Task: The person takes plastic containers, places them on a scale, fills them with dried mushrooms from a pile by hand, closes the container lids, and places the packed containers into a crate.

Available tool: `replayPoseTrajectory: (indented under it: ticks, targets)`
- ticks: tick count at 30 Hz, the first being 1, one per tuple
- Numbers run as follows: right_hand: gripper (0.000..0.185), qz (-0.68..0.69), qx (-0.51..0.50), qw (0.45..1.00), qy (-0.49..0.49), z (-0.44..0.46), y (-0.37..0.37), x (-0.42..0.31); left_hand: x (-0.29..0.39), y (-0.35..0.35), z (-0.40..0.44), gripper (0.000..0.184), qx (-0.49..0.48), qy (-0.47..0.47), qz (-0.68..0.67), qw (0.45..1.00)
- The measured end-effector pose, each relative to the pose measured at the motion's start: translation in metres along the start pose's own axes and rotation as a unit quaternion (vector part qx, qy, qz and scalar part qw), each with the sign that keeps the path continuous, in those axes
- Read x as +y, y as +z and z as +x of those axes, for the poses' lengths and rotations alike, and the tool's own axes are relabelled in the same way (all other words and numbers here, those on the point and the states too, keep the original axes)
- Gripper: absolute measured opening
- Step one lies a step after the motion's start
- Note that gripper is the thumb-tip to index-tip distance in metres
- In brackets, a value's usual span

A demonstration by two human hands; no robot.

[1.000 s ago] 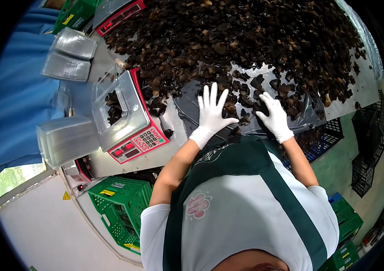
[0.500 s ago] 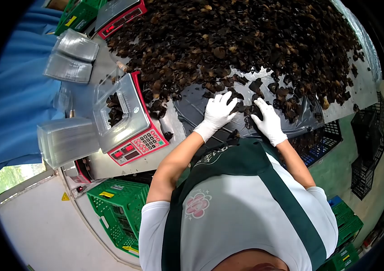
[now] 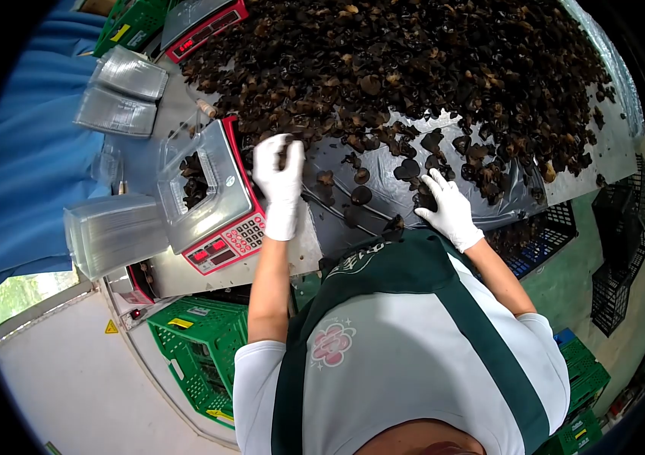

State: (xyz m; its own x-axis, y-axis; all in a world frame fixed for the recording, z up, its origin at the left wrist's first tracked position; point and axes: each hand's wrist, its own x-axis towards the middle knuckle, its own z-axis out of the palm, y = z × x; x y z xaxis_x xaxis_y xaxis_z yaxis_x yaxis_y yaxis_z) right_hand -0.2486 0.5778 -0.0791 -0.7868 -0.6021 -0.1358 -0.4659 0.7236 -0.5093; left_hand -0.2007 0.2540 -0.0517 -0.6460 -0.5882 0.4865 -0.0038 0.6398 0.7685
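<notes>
My left hand, in a white glove, is raised beside the scale's right edge. Its fingers curl round a dark wood ear mushroom, partly hidden and blurred. Further right, my right hand, also gloved, rests on the dark plastic sheet with its fingers apart. Its fingertips touch loose wood ear mushrooms. On the red-framed scale sits an open clear plastic box with several mushroom pieces inside. A large heap of wood ear mushrooms spreads over the far part of the table.
Stacked clear boxes stand left of the scale, with more clear stacks farther back. A second scale is at the back left. Green crates sit below the table's left side; a black crate is at right.
My left hand has lifted off the loose mushrooms and swung left to the scale, fingers now curled. My right hand has stayed nearly in place.
</notes>
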Motion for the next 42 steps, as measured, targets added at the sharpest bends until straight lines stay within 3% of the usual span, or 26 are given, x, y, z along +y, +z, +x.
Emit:
replayPoseTrajectory:
  ticks: [3,5,6,8,11,12,13,15,18,20,23,25,27,28,30,32,36,38,39,42]
  targets:
    - [0.071,-0.028,0.0,1.0,-0.007,0.001,0.006,-0.002,-0.006,-0.06,0.037,0.02,0.098,0.031,0.076,0.992]
    - [0.069,0.016,0.028,0.999,-0.019,0.004,0.025,0.006,-0.014,-0.098,0.055,0.018,0.169,-0.025,0.051,0.984]
    - [0.066,0.059,0.057,0.996,-0.031,0.007,0.031,0.008,-0.034,-0.121,0.064,0.017,0.193,0.044,0.114,0.974]
    - [0.058,0.106,0.078,0.991,-0.039,0.018,0.033,0.004,-0.054,-0.156,0.074,0.017,0.191,0.069,0.119,0.972]
    - [0.057,0.094,0.117,0.984,-0.097,0.032,0.037,0.001,-0.062,-0.184,0.072,0.023,0.078,-0.001,0.146,0.986]
    - [0.051,0.091,0.134,0.98,-0.115,0.037,0.036,-0.003,-0.077,-0.197,0.07,0.025,-0.011,0.069,0.204,0.977]
    - [0.054,0.102,0.124,0.981,-0.112,0.041,0.035,-0.005,-0.074,-0.197,0.067,0.029,-0.064,0.034,0.258,0.963]
    - [0.058,0.102,0.109,0.983,-0.103,0.045,0.032,-0.009,-0.069,-0.194,0.063,0.041,-0.094,0.007,0.259,0.961]
    - [0.064,-0.004,0.068,0.996,-0.066,0.043,0.017,-0.019,-0.056,-0.192,0.063,0.047,-0.032,-0.004,0.22,0.975]
    - [0.067,-0.039,-0.01,0.999,-0.011,0.038,0.008,-0.024,-0.047,-0.189,0.064,0.036,0.081,0.032,0.254,0.963]
    - [0.067,-0.035,-0.019,0.998,-0.056,0.022,0.018,-0.008,-0.022,-0.166,0.052,0.023,0.189,0.066,0.197,0.96]
    - [0.064,-0.01,-0.023,0.998,-0.064,0.014,0.027,0.001,-0.007,-0.129,0.026,0.022,0.066,0.077,0.169,0.98]
    - [0.056,0.016,0.016,0.997,-0.07,0.011,0.033,0.006,0.02,-0.081,-0.013,0.031,-0.119,0.005,0.082,0.989]
    - [0.053,0.029,0.039,0.996,-0.077,0.013,0.037,0.011,0.01,-0.058,-0.039,0.056,-0.198,0.087,0.123,0.969]
    - [0.053,0.069,0.061,0.994,-0.056,0.019,0.04,0.011,0.045,-0.028,-0.068,0.082,-0.404,-0.063,0.25,0.878]
    - [0.055,0.074,0.083,0.992,-0.053,0.028,0.037,0.0,0.043,-0.002,-0.079,0.098,-0.44,-0.053,0.244,0.863]
    - [0.055,0.038,0.106,0.99,-0.083,0.05,0.049,-0.011,0.031,0.038,-0.085,0.085,-0.444,0.006,0.204,0.873]
    - [0.038,0.029,0.126,0.984,-0.121,0.058,0.053,-0.011,0.023,0.047,-0.085,0.064,-0.414,-0.003,0.234,0.88]
    - [0.034,0.035,0.109,0.987,-0.115,0.061,0.052,-0.011,0.012,0.048,-0.086,0.064,-0.409,-0.003,0.235,0.882]
    - [0.027,0.057,0.112,0.985,-0.116,0.062,0.051,-0.01,-0.006,0.038,-0.092,0.024,-0.346,0.068,0.243,0.904]
